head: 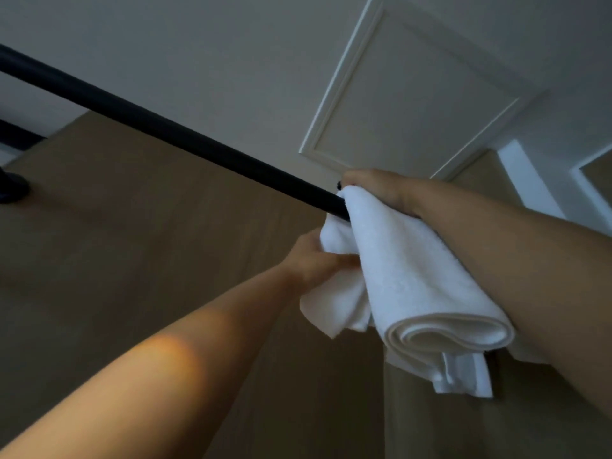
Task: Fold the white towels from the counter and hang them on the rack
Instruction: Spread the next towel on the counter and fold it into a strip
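Observation:
A folded white towel (407,279) drapes over the right end of a black rack bar (159,124) that runs diagonally from upper left to centre right. My right hand (381,190) reaches over the bar's end and grips the towel's top edge there. Below the bar, my left hand (318,260) pinches the towel's hanging lower part. The towel's rolled fold hangs against my right forearm. The bar's right end is hidden under the cloth.
A tan wall lies behind the bar, with a white ceiling and a framed white ceiling panel (407,97) above. A black bracket base (13,188) of the rack and a second short black bar (20,134) sit at the far left.

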Tool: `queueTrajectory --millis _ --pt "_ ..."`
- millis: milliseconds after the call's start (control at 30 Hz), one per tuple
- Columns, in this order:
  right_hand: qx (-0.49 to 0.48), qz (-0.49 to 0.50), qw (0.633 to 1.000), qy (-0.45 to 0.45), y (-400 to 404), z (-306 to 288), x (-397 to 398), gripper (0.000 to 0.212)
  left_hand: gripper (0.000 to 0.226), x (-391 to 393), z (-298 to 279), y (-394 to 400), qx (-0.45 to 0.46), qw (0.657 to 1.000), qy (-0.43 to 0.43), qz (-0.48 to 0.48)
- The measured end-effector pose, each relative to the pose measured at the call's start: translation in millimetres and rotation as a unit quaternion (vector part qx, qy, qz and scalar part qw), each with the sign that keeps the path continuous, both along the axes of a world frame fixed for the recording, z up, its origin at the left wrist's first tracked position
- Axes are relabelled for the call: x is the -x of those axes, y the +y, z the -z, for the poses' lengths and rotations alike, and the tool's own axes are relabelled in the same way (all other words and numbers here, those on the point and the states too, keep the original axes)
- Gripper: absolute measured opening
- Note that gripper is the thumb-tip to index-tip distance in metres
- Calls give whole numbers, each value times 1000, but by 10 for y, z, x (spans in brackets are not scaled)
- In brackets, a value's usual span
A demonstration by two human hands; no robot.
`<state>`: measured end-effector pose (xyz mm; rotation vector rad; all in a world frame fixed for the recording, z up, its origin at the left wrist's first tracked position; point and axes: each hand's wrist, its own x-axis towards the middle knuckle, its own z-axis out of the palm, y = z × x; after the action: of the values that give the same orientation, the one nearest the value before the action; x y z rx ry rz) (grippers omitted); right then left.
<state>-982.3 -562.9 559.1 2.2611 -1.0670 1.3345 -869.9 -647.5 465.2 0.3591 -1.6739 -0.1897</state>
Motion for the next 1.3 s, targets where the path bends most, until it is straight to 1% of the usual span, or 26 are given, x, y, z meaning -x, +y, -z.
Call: queueTrajectory --millis 67,100,133,200,233,267,300,333,367,400,433,467,533,600,667,700,800,900,967,1067,1133,1200,1233,1300 --pt "46 59 997 21 54 103 -30 31 47 -1 47 -63 8 999 45 0" --pt "70 81 993 45 71 171 -17 27 48 8 81 -95 15 997 71 -4" --pt "96 106 987 78 103 274 4 34 48 14 108 -133 27 995 92 -10" --pt "138 134 972 133 200 549 99 67 52 23 172 -153 42 994 104 -7" --pt "150 126 970 144 260 702 155 78 57 18 195 -148 36 994 99 12" --pt "149 114 971 149 331 862 219 88 61 3 211 -137 16 994 93 46" --pt "139 102 974 149 399 1010 294 97 59 -11 224 -116 -12 992 85 95" --pt "126 97 976 151 455 1146 369 105 50 -32 241 -103 -44 985 82 145" --pt "114 101 976 158 507 1279 431 110 37 -62 265 -93 -76 976 80 188" --pt "108 119 973 167 532 1392 482 113 28 -92 292 -99 -99 965 77 230" --pt "115 145 967 176 532 1488 527 116 25 -123 329 -106 -111 954 67 271" --pt "135 171 959 181 509 1572 564 118 25 -140 365 -132 -117 942 61 308" --pt "222 198 938 178 414 1695 611 119 30 -125 493 -167 -127 918 65 369" --pt "328 207 906 170 296 1753 645 112 35 -59 633 -228 -143 890 94 422" --pt "396 201 881 165 205 1768 698 98 35 51 749 -320 -152 860 135 467" --pt "415 192 876 155 201 1769 713 90 35 113 790 -360 -158 852 157 474" --pt "452 136 875 107 324 1712 743 65 37 271 835 -396 -186 845 213 455" --pt "461 90 880 76 475 1583 789 45 33 315 828 -383 -224 836 273 419" --pt "462 78 881 69 537 1503 822 33 33 309 833 -400 -243 834 290 401" --pt "450 72 888 63 586 1426 840 24 34 333 884 -428 -262 841 290 376" --pt "443 70 891 66 590 1391 844 19 33 361 926 -459 -275 838 309 357" --pt "427 63 899 71 588 1365 839 18 34 399 982 -477 -274 829 321 366" --pt "417 60 904 74 590 1355 832 17 35 431 1013 -473 -268 822 323 385" --pt "404 51 910 76 595 1337 825 15 36 514 1070 -448 -247 796 330 444"
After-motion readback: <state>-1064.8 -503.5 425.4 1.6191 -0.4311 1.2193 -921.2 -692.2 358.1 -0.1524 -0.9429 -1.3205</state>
